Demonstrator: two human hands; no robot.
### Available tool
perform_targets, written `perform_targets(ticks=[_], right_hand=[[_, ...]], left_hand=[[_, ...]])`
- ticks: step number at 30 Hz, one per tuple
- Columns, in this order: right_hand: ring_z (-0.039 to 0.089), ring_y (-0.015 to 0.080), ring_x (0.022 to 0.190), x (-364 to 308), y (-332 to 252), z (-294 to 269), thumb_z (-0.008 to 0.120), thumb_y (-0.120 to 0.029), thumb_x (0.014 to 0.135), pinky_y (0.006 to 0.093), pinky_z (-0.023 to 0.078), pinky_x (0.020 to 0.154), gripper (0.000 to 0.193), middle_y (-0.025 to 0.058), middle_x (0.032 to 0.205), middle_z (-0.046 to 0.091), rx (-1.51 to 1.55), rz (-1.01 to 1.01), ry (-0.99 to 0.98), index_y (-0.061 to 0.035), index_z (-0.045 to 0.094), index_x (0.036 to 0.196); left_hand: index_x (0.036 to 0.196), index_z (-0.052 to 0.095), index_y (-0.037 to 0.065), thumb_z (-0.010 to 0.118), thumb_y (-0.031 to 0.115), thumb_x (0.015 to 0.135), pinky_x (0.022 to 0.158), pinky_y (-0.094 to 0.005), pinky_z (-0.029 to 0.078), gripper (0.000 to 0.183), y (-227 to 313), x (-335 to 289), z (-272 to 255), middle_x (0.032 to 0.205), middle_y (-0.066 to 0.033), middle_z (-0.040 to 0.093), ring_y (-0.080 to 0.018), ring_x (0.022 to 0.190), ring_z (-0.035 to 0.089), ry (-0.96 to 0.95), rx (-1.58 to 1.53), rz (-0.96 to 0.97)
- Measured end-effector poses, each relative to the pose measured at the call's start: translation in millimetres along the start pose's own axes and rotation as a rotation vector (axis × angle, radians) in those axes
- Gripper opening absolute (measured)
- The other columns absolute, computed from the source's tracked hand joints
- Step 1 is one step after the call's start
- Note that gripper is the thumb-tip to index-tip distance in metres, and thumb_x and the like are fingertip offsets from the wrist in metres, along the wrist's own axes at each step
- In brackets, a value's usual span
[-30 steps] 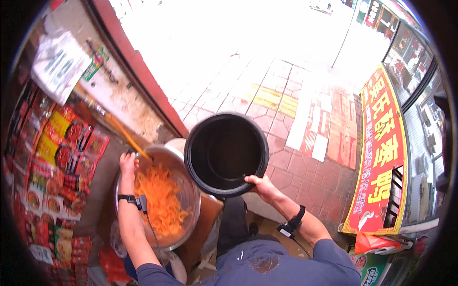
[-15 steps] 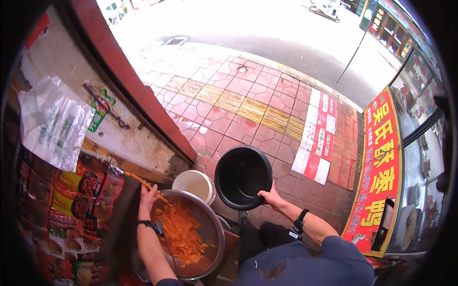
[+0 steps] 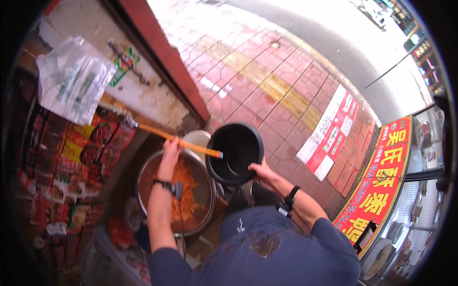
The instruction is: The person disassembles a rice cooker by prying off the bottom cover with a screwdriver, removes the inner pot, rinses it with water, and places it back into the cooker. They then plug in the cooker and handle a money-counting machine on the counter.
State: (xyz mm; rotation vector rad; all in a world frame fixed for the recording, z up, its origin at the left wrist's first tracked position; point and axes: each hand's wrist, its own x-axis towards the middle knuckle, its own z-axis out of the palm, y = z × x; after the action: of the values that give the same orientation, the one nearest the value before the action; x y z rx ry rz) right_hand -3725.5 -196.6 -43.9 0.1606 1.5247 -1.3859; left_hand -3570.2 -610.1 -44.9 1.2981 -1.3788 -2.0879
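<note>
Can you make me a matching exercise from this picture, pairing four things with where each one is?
Things:
1. orange stick
2. black bucket
3. metal basin
4. clear plastic bag

Places:
A. gripped at its rim by the right hand
B. hanging on the wall at the upper left
C. held in the left hand
D. below the left forearm, holding orange shreds

Pairs: 1-C, 2-A, 3-D, 4-B
</note>
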Motion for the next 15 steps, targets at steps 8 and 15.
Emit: perform_targets(ticks=[8, 15], right_hand=[[0.07, 0.0351, 0.099, 57, -14, 19, 0.07, -0.011, 0.085, 0.0528, 0.066, 0.07, 0.076, 0.0186, 0.128, 0.055, 0.09, 0.093, -0.184, -0.01, 0.025, 0.146], [0.072, 0.0263, 0.079, 67, -28, 15, 0.066, -0.008, 0.085, 0.0459, 0.066, 0.064, 0.056, 0.0105, 0.099, 0.063, 0.085, 0.224, -0.261, -0.0106, 0.041, 0.135]], left_hand=[[0.139, 0.056, 0.0, 0.069, 0.025, 0.099, 0.088, -0.0433, 0.056, 0.049, 48, -22, -12, 0.114, -0.0176, 0.066, -0.0259, 0.101, 0.068, 0.391, 0.871, 0.602], [0.157, 0.04, 0.005, 0.06, 0.022, 0.105, 0.117, -0.0498, 0.04, 0.058, 198, -72, -86, 0.157, -0.022, 0.042, -0.0407, 0.145, 0.043, 0.473, 1.525, 1.129]])
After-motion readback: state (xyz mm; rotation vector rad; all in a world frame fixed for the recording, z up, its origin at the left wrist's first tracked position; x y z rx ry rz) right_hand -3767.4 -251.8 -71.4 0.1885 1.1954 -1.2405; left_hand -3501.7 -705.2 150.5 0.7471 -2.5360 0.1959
